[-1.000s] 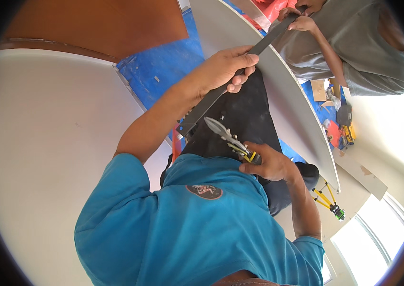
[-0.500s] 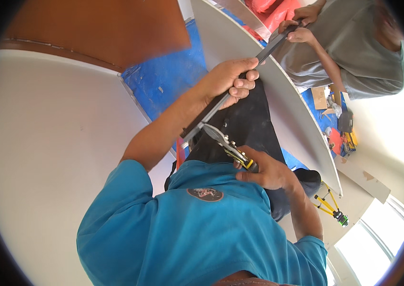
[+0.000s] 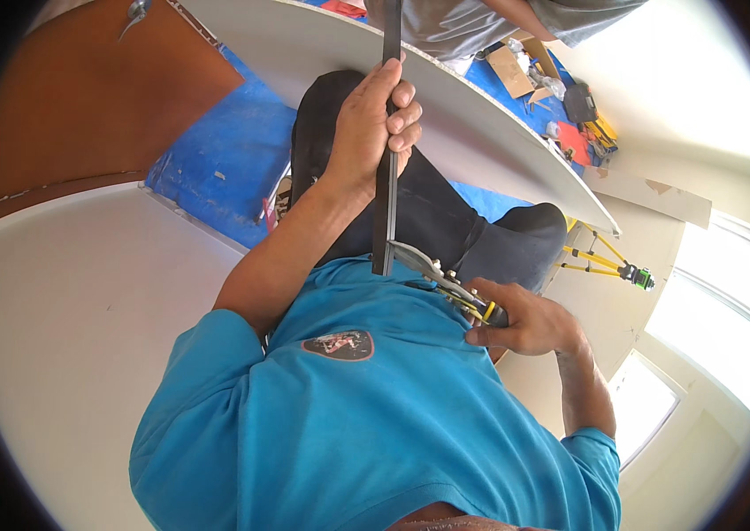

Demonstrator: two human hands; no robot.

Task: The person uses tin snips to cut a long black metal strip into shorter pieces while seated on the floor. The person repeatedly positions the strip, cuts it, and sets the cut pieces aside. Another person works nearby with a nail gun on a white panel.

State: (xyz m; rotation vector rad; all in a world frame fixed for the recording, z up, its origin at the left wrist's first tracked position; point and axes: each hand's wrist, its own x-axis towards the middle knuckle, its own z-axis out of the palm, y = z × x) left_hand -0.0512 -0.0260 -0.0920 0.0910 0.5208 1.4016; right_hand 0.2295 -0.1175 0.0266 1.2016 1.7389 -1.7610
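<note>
A long dark metal strip (image 3: 385,208) stands nearly upright in the picture, its upper part running out at the top edge. My left hand (image 3: 368,133) is closed around it, fingers wrapped over its right side. In my right hand (image 3: 530,320) is a pair of tin snips (image 3: 432,268) with black and yellow handles. The snips point up and left, and their jaws meet the strip a little above its lower end. Whether the blades have bitten into the metal I cannot tell. Both hands are in front of my blue shirt (image 3: 375,398) and dark trousers.
A pale curved-looking panel (image 3: 499,119) crosses beyond my knees. Behind it stands a person in a grey shirt (image 3: 432,26). A cardboard box (image 3: 508,73), a dark case (image 3: 579,103) and a yellow tripod (image 3: 600,257) are at the right. An orange-brown door (image 3: 83,106) is at left, above blue sheeting (image 3: 216,155).
The strip has swung from a slant to nearly upright, its upper end moving left. My left hand has moved left, while the snips shifted slightly right. The other person's hands on the strip have left view.
</note>
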